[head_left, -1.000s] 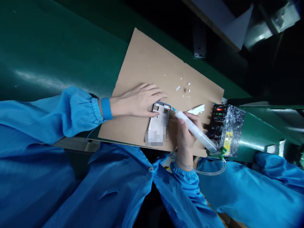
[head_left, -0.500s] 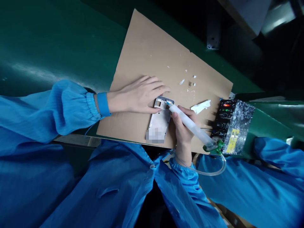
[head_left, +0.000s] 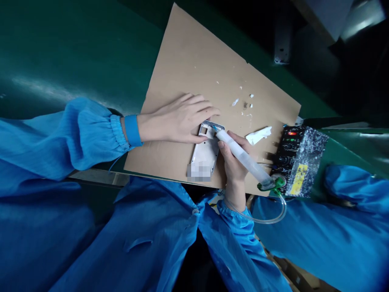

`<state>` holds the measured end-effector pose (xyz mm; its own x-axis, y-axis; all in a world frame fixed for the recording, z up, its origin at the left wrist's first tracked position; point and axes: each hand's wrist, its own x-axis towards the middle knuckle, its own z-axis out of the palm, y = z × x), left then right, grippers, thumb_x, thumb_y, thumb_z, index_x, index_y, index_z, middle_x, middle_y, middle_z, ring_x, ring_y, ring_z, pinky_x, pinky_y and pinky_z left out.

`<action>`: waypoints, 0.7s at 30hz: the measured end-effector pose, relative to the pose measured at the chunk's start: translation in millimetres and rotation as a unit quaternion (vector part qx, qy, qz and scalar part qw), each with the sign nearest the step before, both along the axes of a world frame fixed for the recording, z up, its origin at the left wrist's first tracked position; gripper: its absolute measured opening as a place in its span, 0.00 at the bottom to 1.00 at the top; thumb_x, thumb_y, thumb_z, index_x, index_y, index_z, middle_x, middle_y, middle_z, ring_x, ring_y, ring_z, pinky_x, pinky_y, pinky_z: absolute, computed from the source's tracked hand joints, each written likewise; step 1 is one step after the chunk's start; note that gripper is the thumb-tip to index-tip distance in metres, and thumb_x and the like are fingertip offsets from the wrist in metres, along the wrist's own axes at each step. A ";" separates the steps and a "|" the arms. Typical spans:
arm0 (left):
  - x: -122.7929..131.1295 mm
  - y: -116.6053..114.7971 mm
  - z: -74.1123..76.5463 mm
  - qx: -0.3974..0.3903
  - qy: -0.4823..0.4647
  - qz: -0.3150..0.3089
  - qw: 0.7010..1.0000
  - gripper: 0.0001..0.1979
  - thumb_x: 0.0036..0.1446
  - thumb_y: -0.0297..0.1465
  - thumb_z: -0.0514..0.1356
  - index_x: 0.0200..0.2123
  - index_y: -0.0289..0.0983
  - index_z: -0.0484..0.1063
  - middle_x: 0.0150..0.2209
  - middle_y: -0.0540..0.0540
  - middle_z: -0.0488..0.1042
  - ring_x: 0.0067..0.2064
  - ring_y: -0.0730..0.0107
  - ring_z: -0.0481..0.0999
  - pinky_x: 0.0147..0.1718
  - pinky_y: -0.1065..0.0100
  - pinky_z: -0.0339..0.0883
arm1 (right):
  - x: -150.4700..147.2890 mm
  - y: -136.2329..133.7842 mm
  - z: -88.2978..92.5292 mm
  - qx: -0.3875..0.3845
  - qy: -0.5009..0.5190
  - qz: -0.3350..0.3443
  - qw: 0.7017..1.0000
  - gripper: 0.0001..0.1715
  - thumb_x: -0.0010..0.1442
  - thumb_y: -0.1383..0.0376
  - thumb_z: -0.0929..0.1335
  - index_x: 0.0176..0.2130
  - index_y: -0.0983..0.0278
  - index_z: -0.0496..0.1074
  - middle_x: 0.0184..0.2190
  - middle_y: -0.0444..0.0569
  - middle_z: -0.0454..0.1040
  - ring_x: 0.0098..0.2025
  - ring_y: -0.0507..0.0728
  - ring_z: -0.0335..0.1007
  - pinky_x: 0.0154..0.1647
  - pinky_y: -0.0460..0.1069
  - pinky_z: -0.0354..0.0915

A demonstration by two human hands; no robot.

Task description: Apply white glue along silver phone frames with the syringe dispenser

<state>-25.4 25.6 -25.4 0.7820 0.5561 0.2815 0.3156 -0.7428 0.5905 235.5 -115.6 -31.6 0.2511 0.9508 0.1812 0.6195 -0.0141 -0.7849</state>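
Note:
A silver phone frame (head_left: 204,155) lies on a brown cardboard sheet (head_left: 182,48), its lower end blurred out. My left hand (head_left: 185,119) steadies it, with the thumb on its left edge and the fingers curled around its top corner. Wrapped around a translucent glue dispensing syringe (head_left: 247,160), my right hand (head_left: 234,160) slants it over the frame. The blue needle tip of the syringe is at the frame's top end, near a square cutout. From its green cap (head_left: 275,183), a clear tube (head_left: 273,221) loops back below my right wrist.
A black controller box (head_left: 299,162) with lit red and green displays stands to the right. A crumpled white tissue (head_left: 258,135) and small white scraps (head_left: 235,102) lie on the cardboard. Another phone frame (head_left: 282,52) is at the back. A person's blue sleeve (head_left: 352,186) shows at far right.
The syringe tip has shifted slightly along the frame's top end, with its rear end a little lower. The whole view has moved slightly. Both hands keep their hold.

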 end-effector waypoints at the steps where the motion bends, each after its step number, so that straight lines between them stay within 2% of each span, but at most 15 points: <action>1: 0.0 0.1 -0.1 -0.003 -0.001 0.000 1.000 0.31 0.76 0.46 0.65 0.74 0.36 0.73 0.66 0.33 0.81 0.69 0.40 0.75 0.68 0.46 0.66 | 0.3 -0.2 -0.7 0.001 0.001 -0.002 1.000 0.22 0.71 0.47 0.82 0.57 0.56 0.86 0.54 0.49 0.89 0.54 0.62 0.88 0.58 0.62 0.83; 13: -0.3 -0.3 0.7 -0.023 -0.004 0.000 1.000 0.33 0.74 0.47 0.66 0.75 0.38 0.73 0.68 0.32 0.81 0.71 0.37 0.75 0.70 0.44 0.65 | 1.9 -1.8 -5.7 -0.002 0.025 -0.011 1.000 0.23 0.71 0.47 0.82 0.57 0.55 0.85 0.55 0.49 0.88 0.57 0.62 0.87 0.61 0.62 0.82; 21: -0.3 -0.1 -0.1 -0.017 -0.002 0.001 1.000 0.33 0.75 0.47 0.65 0.75 0.36 0.74 0.67 0.32 0.81 0.70 0.38 0.75 0.69 0.45 0.65 | 0.7 0.5 -2.6 0.014 0.007 -0.008 1.000 0.21 0.72 0.48 0.81 0.55 0.58 0.86 0.53 0.50 0.89 0.54 0.62 0.87 0.58 0.61 0.83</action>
